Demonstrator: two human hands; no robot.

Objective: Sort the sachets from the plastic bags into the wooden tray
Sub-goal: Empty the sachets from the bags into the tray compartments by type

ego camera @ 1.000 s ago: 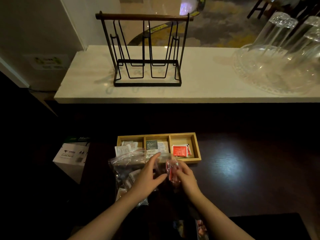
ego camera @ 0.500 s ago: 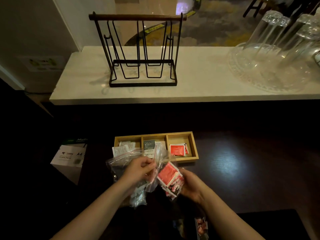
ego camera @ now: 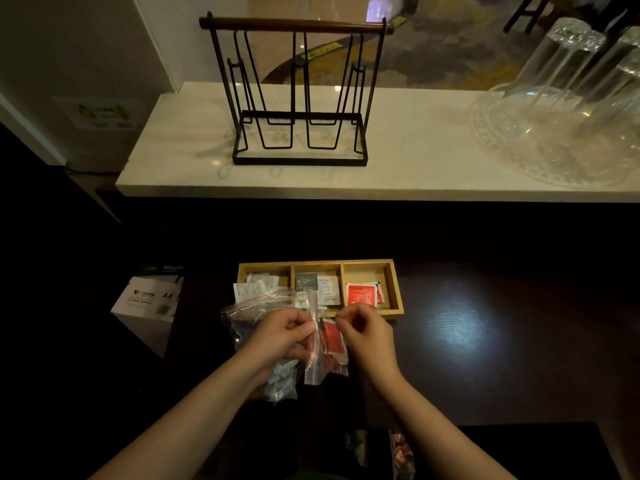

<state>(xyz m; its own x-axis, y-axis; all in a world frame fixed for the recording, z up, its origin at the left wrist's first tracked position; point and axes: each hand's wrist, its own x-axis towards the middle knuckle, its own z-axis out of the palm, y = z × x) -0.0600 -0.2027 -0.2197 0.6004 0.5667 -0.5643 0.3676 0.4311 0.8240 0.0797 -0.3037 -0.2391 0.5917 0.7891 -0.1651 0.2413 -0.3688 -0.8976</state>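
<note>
closest to me, my left hand (ego camera: 282, 336) and right hand (ego camera: 367, 332) were both curled, each pinching one side of the mouth of a small plastic bag (ego camera: 320, 355), as far as i could tell; the exact finger contact was too dim to be sure of. the bag hung between them with its long axis running down toward me, and red sachets (ego camera: 333, 341) showed inside it. under my left hand lay a second bag (ego camera: 258, 315) of pale sachets, partly over the tray's near left corner. just beyond the knuckles, straight ahead, sat the wooden tray (ego camera: 394, 289), its long side running left to right. its right compartment, holding a red sachet (ego camera: 361, 294), lay just ahead of my right hand, so i judged that hand the nearer one for carrying red ones over. the middle compartment held a dark sachet and white sachets, the left one pale sachets. farther off stood a wire rack (ego camera: 299, 95) on a white ledge (ego camera: 415, 168).
</note>
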